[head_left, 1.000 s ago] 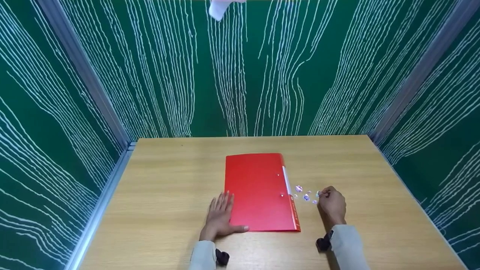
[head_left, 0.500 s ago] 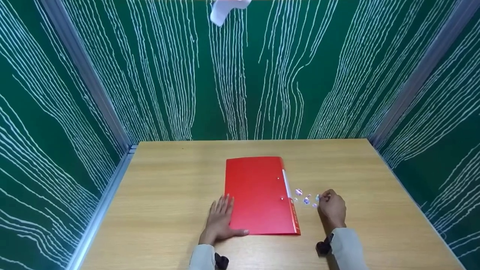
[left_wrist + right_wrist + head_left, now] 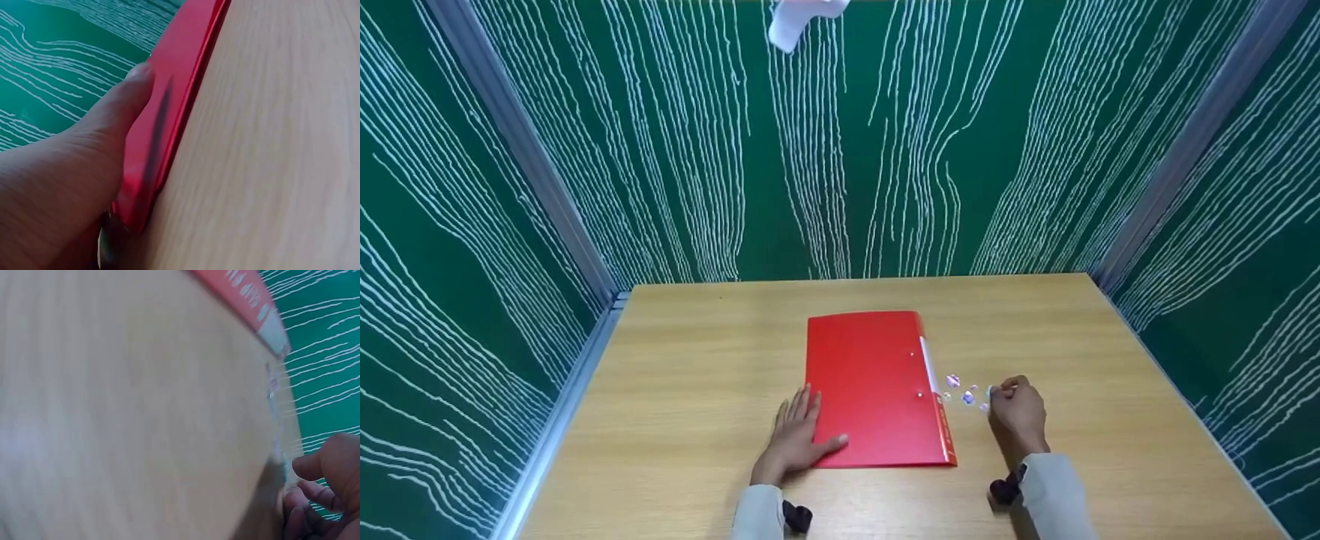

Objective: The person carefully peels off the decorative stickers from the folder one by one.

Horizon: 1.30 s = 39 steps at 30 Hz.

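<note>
The red folder (image 3: 870,405) lay flat and closed on the table (image 3: 697,390), its spine with the white label (image 3: 928,364) along its right side. Just beside that spine, to the folder's right, a loose group of small shiny pieces (image 3: 968,397) was spread out; whether they were separate or joined by a clear backing was too small to tell. Work on the pieces seemed under way but, by my judgement, at an early point: none showed on the folder's cover, and all those in view lay beside it. How many were left to handle could not be settled.

The left hand (image 3: 793,442) was open, palm down, at the folder's near left corner. Its fingers lay straight along the left edge and its thumb (image 3: 132,84) reached across the cover; it held nothing and seemed to be steadying the folder. The right hand (image 3: 1020,411) was well to the folder's right, beyond most of the pieces, its fingers curled and thumb and fingertips close together at the outermost piece. I cannot tell whether it had that piece pinched or merely touched it.
</note>
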Each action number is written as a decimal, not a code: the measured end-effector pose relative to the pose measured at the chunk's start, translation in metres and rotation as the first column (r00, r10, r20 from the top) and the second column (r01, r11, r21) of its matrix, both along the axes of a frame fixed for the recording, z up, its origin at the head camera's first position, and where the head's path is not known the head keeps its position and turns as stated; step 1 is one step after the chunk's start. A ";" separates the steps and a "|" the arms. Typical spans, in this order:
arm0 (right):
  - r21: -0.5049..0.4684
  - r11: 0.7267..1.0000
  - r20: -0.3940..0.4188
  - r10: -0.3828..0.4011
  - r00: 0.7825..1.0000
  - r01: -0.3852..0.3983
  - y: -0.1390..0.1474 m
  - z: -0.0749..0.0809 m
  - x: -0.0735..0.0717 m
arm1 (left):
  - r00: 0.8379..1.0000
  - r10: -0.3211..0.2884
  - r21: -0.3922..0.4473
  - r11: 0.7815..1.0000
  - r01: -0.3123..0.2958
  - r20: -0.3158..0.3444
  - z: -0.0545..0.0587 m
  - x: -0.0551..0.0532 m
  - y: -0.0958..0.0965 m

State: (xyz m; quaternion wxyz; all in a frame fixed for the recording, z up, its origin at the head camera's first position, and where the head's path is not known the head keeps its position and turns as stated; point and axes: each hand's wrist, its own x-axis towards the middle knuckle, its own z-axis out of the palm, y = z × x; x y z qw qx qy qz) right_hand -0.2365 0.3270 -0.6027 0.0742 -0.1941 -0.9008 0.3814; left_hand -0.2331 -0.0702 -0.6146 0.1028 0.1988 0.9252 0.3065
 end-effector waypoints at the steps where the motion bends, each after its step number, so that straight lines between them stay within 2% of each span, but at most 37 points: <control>1: -0.006 1.000 -0.012 0.000 1.000 0.000 -0.002 0.001 0.000 | 1.000 0.011 0.019 1.000 -0.011 0.004 0.000 0.000 0.000; 4: -0.019 1.000 -0.045 -0.007 0.999 0.007 -0.008 0.004 -0.001 | 0.999 0.040 0.083 0.996 -0.039 -0.006 0.001 -0.001 0.002; 9: -0.081 0.997 -0.036 0.004 0.999 -0.007 -0.023 0.007 -0.001 | 0.996 0.086 0.144 0.986 -0.083 -0.018 0.002 -0.003 0.007; 15: -0.071 0.993 -0.053 0.088 0.995 -0.091 -0.043 0.012 -0.002 | 0.994 0.112 0.145 0.983 -0.111 0.002 0.004 -0.001 0.010; 22: -0.013 0.988 -0.086 0.153 0.985 -0.155 -0.070 0.014 -0.004 | 0.995 0.102 0.130 0.986 -0.100 -0.009 0.007 0.001 0.014; 25: -0.004 0.985 -0.059 0.173 0.983 -0.173 -0.076 0.015 -0.004 | 0.995 0.101 0.135 0.986 -0.098 -0.015 0.006 0.000 0.017; 29: 0.010 0.987 -0.010 0.163 0.987 -0.163 -0.082 0.016 -0.003 | 0.994 0.109 0.129 0.986 -0.107 -0.012 0.004 0.000 0.019; 32: 0.039 0.989 -0.009 0.143 0.990 -0.143 -0.085 0.015 -0.002 | 0.994 0.111 0.129 0.986 -0.108 -0.016 0.004 0.000 0.020; 39: 0.089 0.992 0.002 0.094 0.996 -0.093 -0.090 0.015 -0.004 | 0.992 0.124 0.185 0.976 -0.118 -0.021 0.008 0.000 0.019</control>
